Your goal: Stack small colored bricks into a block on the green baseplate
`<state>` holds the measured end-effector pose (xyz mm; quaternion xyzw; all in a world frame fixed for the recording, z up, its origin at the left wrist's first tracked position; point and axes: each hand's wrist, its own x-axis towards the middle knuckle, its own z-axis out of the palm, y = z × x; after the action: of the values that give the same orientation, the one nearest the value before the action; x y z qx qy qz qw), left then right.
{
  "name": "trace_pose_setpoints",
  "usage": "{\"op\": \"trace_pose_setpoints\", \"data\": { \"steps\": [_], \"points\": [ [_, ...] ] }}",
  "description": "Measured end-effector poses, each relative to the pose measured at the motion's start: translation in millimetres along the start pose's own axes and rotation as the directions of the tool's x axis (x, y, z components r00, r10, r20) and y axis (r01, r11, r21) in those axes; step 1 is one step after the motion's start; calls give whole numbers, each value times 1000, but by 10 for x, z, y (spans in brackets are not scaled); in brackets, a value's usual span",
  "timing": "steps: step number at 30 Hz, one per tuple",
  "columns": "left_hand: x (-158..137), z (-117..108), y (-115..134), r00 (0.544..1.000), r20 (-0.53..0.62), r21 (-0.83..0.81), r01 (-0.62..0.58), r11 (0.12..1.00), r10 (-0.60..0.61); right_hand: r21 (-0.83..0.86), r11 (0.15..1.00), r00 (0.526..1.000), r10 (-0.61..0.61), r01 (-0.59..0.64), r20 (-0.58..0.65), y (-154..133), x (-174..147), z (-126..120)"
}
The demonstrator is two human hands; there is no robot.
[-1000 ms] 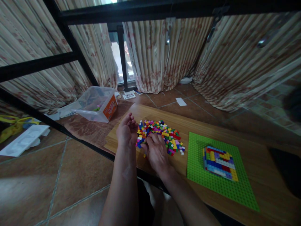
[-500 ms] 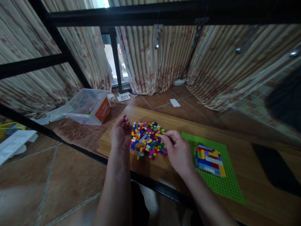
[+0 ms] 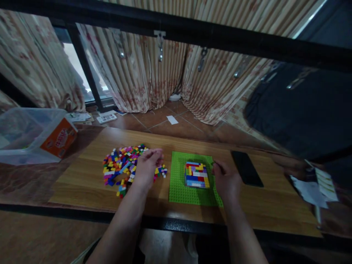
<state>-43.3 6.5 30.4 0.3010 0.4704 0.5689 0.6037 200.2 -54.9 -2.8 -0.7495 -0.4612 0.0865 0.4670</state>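
A flat block of multicoloured toy bricks [image 3: 197, 176], built in rows, sits on the green baseplate [image 3: 178, 194]. My right hand [image 3: 227, 183] is over the plate's right edge, beside the block and apart from it. Its thumb and forefinger are pinched together; whatever is between them is too small and dark to make out. My left hand [image 3: 148, 167] hovers at the right side of a pile of loose toy bricks [image 3: 121, 167], left of the baseplate. Its fingers are loosely bent and apart, with nothing visible in them. The left forearm and hand hide part of the pile.
A black phone-like slab [image 3: 246, 168] lies right of the baseplate on the wooden table [image 3: 79, 183]. Beyond the table's left end stands a clear plastic box [image 3: 33, 135] with an orange label. A dark metal bar [image 3: 176, 24] with hanging clips crosses overhead.
The view has turned right. My right hand has left the pile, where it pinched a yellow brick, and moved to the baseplate's right edge. My left hand has moved to the pile's right side.
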Motion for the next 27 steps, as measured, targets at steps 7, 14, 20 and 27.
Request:
{"op": "trace_pose_setpoints", "data": {
  "steps": [7,14,20,27],
  "points": [
    [-144,337,-409,972,232,287,-23,958,-46,-138,969,977,-193,205,96,-97,-96,99],
    [-135,317,-560,928,367,433,-110,895,-63,-138,963,971,-223,233,85,-129,-126,104],
    [-122,300,-563,915,401,486,-163,859,-54,-140,959,969,-241,248,61,-135,-109,116],
    [-98,265,-599,891,453,504,-220,835,-38,-86,963,962,-243,254,126,-146,-173,76]
  ]
}}
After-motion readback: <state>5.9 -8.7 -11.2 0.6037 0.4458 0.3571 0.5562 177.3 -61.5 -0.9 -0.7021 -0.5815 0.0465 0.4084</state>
